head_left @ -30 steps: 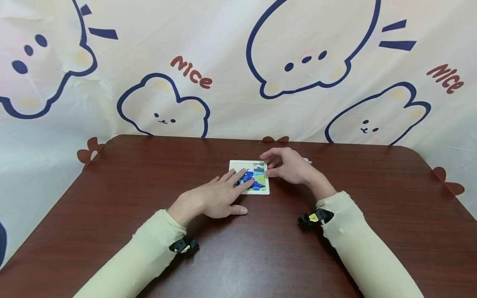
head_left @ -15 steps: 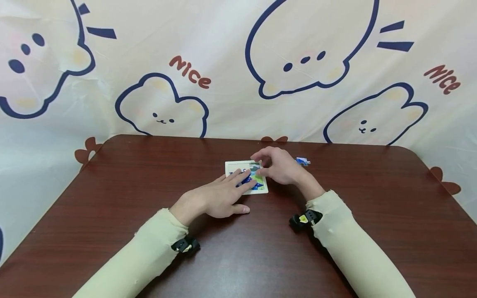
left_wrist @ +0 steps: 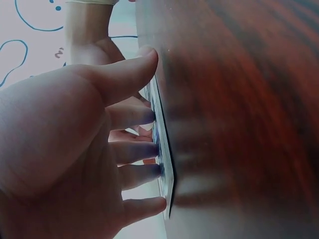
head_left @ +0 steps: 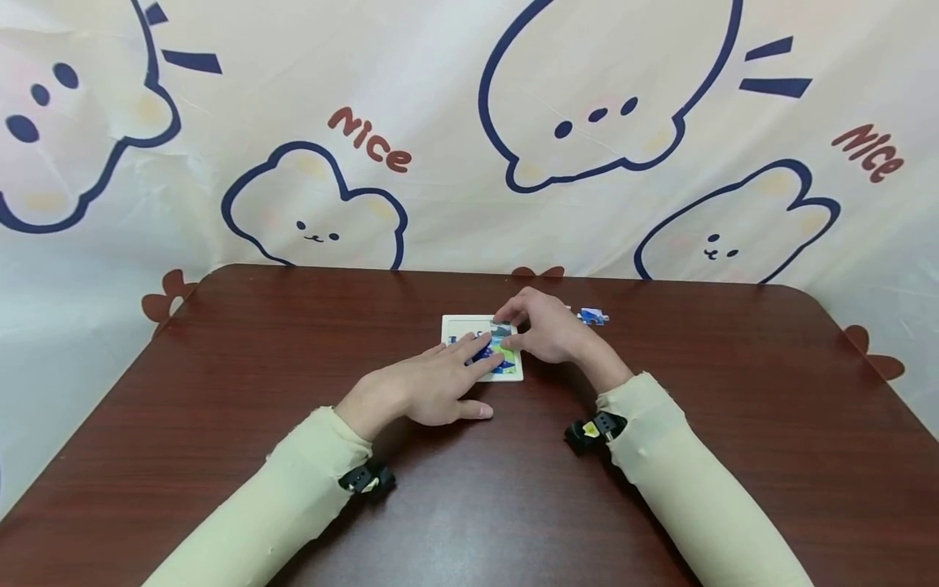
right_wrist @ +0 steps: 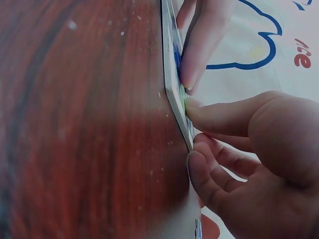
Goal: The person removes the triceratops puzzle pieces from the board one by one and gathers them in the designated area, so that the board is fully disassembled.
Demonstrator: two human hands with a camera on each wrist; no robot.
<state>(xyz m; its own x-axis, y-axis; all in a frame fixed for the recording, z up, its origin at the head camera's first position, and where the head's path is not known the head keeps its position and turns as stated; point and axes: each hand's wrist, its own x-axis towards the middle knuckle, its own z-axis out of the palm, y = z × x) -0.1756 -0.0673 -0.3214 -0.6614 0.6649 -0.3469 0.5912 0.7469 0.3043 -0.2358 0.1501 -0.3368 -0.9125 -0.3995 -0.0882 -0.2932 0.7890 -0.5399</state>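
A dark wooden worktop (head_left: 220,391) stands before a pale curtain (head_left: 411,106) printed with cartoon animals, and near its middle lies a small white puzzle board (head_left: 456,323). The left hand (head_left: 421,390) lies flat with straight fingers on the board's near part, apparently to keep it from sliding, while the right hand (head_left: 546,330) curls its fingertips onto the pieces at the board's right side, as if pressing one into place. Just right of this hand lies a loose blue puzzle piece (head_left: 592,315), apart from the board; nothing stands between it and the hands.
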